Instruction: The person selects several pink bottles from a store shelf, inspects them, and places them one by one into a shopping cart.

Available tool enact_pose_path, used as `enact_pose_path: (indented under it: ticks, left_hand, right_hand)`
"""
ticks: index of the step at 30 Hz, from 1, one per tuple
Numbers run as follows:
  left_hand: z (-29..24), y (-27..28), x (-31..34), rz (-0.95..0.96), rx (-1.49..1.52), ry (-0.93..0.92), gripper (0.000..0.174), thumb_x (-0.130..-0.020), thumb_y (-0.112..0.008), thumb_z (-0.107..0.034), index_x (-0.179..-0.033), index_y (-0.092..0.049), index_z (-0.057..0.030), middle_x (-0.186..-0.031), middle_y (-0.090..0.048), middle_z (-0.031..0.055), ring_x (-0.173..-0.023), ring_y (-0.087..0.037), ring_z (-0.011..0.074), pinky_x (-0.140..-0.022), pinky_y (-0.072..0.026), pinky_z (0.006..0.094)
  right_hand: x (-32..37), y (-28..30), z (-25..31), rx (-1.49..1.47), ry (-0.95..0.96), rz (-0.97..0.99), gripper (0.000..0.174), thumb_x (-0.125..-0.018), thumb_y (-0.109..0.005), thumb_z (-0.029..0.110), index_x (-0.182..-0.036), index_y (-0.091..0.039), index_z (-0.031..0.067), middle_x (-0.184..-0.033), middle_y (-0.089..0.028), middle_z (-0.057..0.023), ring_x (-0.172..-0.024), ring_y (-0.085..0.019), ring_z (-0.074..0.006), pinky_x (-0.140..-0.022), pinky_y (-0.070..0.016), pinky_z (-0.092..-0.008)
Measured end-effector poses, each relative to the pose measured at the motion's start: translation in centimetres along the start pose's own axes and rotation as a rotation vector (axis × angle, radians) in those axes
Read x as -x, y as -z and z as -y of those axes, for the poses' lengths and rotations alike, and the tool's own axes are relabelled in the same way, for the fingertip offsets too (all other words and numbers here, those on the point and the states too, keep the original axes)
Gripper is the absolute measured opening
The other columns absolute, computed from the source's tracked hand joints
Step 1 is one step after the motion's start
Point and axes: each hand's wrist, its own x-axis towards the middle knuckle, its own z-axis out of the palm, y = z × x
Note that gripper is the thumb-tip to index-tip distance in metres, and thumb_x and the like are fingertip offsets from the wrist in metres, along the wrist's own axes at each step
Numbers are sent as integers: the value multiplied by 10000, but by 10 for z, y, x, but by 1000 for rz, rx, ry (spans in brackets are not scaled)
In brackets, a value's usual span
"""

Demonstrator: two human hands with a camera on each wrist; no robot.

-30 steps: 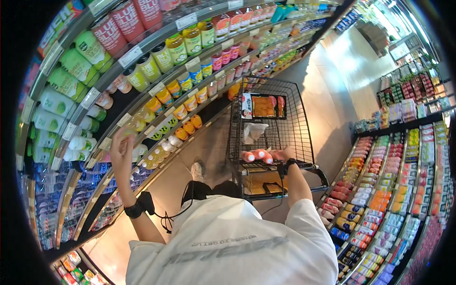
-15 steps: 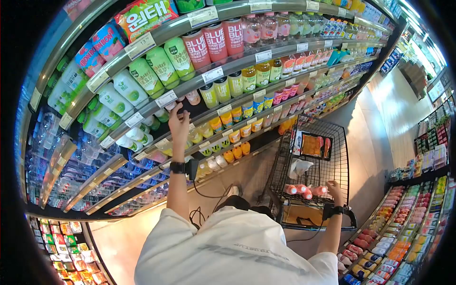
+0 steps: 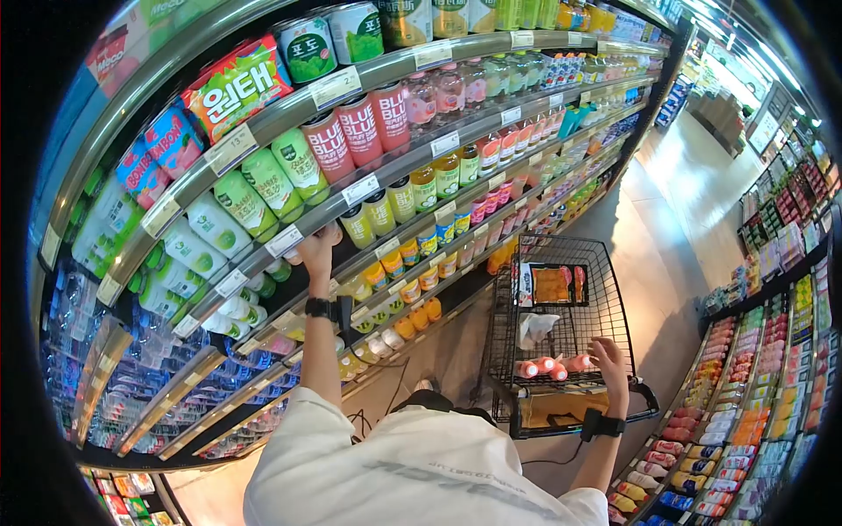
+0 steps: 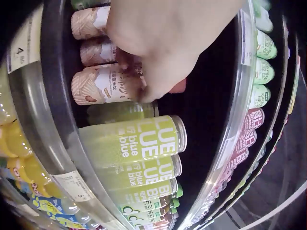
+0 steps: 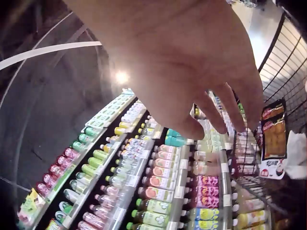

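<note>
My left hand [image 3: 316, 250] reaches into a shelf, under the price-tag rail. Up close in the left wrist view, its fingers curl round a beige-and-pink bottle [image 4: 103, 85] with a ribbed pattern; the hand hides part of the bottle, and a salmon-coloured cap shows past the fingers. Two similar bottles [image 4: 92, 50] lie alongside. Green-yellow cans [image 4: 134, 141] marked "blue" are in the same row. Over the cart's handle end, my right hand [image 3: 611, 364] hangs with loosely bent fingers and nothing in it. Several pink bottles [image 3: 545, 364] lie in the cart basket beside it.
The black wire shopping cart [image 3: 618, 289] stands along the shelf and carries a packaged food tray [image 3: 553, 285] and a white plastic bag [image 3: 537, 330]. Tall drink shelves curve along the left. A lower display of bottles [image 3: 702, 465] borders the aisle on the right.
My left hand rose from the lower shelves and went deeper into the shelf, onto the bottle. My right hand lifted from the pink bottles to above the cart's handle end. The view shifted toward the shelves.
</note>
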Motion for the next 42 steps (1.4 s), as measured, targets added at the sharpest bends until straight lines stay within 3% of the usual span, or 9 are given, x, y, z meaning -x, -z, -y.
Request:
enact_pose_path:
  ticks: [4,9,12,16,19,22,24,33,42]
  left_hand:
    - [-50,11,49,-240,-129,-116,334,-856,-824,-143,-1115,-668,-3,-1146,-732,144,-1046,-702,264,-914,-530,378]
    - [-81,30,97,-149,-208,-218,568,-823,-857,-110,-1334,-630,-12,-1266,-687,155,-1166,-658,298,-1002,-507,400]
    - [-137,38,109,-133,-182,-251,550,-818,-858,-100,-1315,-639,-13,-1279,-673,158,-1178,-645,298,-1006,-507,404]
    - [-202,42,118,94,181,-186,593,-833,-853,-86,-1359,-592,-3,-1291,-649,104,-1189,-620,211,-1017,-493,361]
    - [-241,31,130,403,595,87,641,-911,-789,-67,-1462,-473,20,-1344,-604,80,-1218,-596,164,-1056,-474,328]
    - [-269,12,139,571,775,161,648,-926,-776,-72,-1480,-452,23,-1363,-594,86,-1248,-583,166,-1089,-464,333]
    - [-279,2,147,614,823,212,670,-932,-782,-122,-1491,-439,19,-1383,-584,93,-1281,-562,171,-1119,-447,358]
    - [-298,-16,157,704,938,291,617,-1001,-707,-232,-1507,-422,-23,-1375,-582,75,-1273,-552,156,-1107,-426,352]
    - [-317,-35,165,898,1031,240,638,-955,-726,-112,-1483,-371,-57,-1216,-634,107,-1136,-654,203,-971,-552,391]
  right_hand:
    - [13,-37,37,-107,110,40,304,-1057,-615,215,-1254,-626,-16,-1136,-709,-102,-1071,-675,-174,-906,-539,-311]
    - [20,-89,91,-46,138,154,277,-1063,-595,183,-1253,-623,-17,-1116,-722,-99,-1066,-680,-175,-937,-533,-309]
    - [21,-126,113,49,201,237,300,-1042,-625,163,-1288,-610,-9,-1153,-714,-103,-1070,-685,-189,-953,-529,-317]
    - [38,-189,169,176,428,318,718,-935,-772,177,-1531,-400,31,-1482,-519,-146,-1318,-551,-260,-1068,-464,-412]
    - [47,-225,205,78,573,429,955,-877,-812,225,-1616,-241,22,-1582,-415,-185,-1391,-497,-301,-1117,-426,-436]
    - [52,-246,210,9,657,563,877,-898,-789,185,-1580,-279,-26,-1515,-482,-184,-1360,-512,-235,-1114,-418,-377]
    - [72,-252,214,-260,288,595,755,-925,-761,128,-1530,-340,-34,-1430,-536,-135,-1297,-533,-179,-1088,-423,-337]
    - [83,-232,210,-176,489,368,667,-911,-774,106,-1457,-410,-13,-1198,-649,-96,-1074,-634,-148,-936,-514,-321]
    - [91,-215,226,178,715,177,727,-856,-855,179,-1408,-425,-22,-1130,-685,-140,-1035,-678,-205,-909,-541,-349]
